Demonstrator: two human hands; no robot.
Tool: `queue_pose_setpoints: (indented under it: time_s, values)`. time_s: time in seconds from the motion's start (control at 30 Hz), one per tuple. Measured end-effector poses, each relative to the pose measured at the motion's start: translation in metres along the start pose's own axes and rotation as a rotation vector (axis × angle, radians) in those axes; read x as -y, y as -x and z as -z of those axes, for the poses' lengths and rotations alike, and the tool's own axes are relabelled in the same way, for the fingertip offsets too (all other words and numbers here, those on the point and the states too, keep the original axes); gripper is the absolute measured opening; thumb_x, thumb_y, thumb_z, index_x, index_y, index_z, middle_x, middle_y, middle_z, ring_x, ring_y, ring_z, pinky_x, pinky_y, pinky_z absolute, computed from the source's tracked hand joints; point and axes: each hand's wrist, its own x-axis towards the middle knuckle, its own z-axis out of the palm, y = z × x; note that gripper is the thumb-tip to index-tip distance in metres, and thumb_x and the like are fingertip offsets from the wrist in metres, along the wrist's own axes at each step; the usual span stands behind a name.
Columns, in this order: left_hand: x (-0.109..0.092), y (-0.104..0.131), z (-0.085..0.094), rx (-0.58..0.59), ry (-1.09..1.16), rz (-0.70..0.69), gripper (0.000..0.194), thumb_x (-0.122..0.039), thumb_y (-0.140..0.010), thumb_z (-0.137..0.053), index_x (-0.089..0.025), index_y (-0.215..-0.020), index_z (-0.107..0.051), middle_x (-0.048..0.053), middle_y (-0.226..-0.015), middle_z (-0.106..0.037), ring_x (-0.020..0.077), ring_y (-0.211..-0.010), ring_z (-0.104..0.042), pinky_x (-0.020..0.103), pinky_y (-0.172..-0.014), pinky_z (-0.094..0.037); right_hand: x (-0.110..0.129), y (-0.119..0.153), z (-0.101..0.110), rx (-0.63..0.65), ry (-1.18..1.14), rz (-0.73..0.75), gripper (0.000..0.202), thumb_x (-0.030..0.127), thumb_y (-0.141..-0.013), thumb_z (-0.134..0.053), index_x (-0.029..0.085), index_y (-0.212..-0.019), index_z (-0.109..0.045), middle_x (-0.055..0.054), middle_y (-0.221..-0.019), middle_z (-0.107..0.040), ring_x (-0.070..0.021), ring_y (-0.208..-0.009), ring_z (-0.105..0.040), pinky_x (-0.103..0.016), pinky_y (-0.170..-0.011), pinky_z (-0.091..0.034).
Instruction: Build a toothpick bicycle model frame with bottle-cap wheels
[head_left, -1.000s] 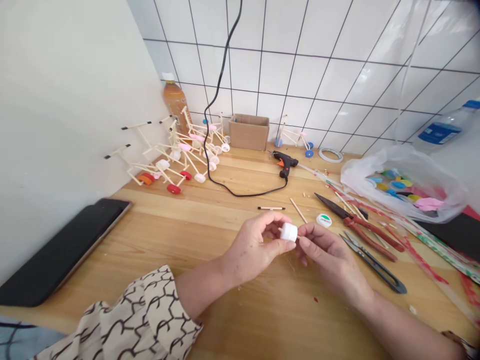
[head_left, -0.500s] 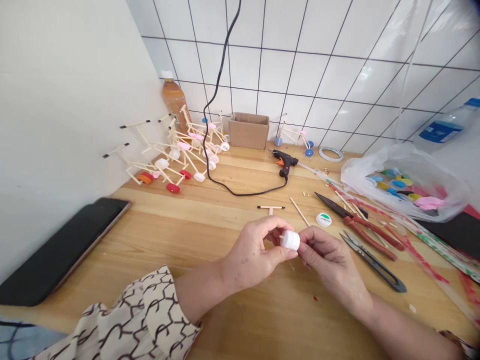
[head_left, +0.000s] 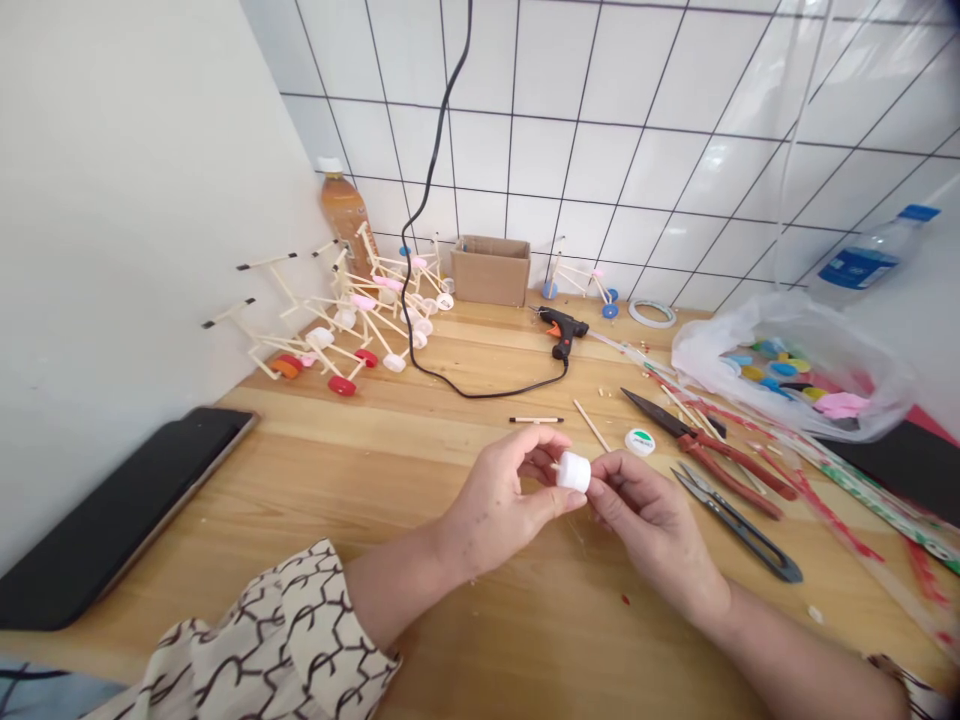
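Between the fingertips of both hands is a white round cap (head_left: 574,472), with a thin pale stick end showing at its left side. My left hand (head_left: 499,500) pinches the cap between thumb and fingers. The closed fingers of my right hand (head_left: 649,515) touch the cap's right side; whatever else they hold is hidden. Just beyond my left hand lies a small stick with black ends (head_left: 536,420). A bare stick (head_left: 592,426) and a white cap with a green mark (head_left: 640,442) lie beyond my right hand.
Stick models with coloured wheels (head_left: 342,385) stand at the back left, near a bottle (head_left: 345,212) and cardboard box (head_left: 490,272). A glue gun (head_left: 564,330) with a black cord lies centrally. Pliers (head_left: 705,440), snips (head_left: 742,525) and a bag of caps (head_left: 795,365) are right. A black phone (head_left: 127,510) lies left.
The camera view has shifted slightly, so the scene appears lower and a little left. Both hands keep nearly the same pose around the white cap.
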Motion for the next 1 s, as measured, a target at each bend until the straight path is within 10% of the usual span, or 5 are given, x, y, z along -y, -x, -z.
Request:
queue_pose_setpoints:
  time_s: [1.0]
  values:
    - [-0.0022, 0.0020, 0.0041, 0.002, -0.045, 0.072, 0.009, -0.013, -0.074, -0.055, -0.015, -0.065, -0.058, -0.001, -0.061, -0.057, 0.0111, -0.059, -0.052, 0.023, -0.058, -0.042, 0.0011, 0.0010, 0.0066, -0.023, 0.345, 0.296, 0.016, 0.018, -0.086, -0.047, 0.021, -0.074, -0.058, 0.002, -0.057, -0.056, -0.0113, -0.050, -0.048, -0.022, -0.047, -0.037]
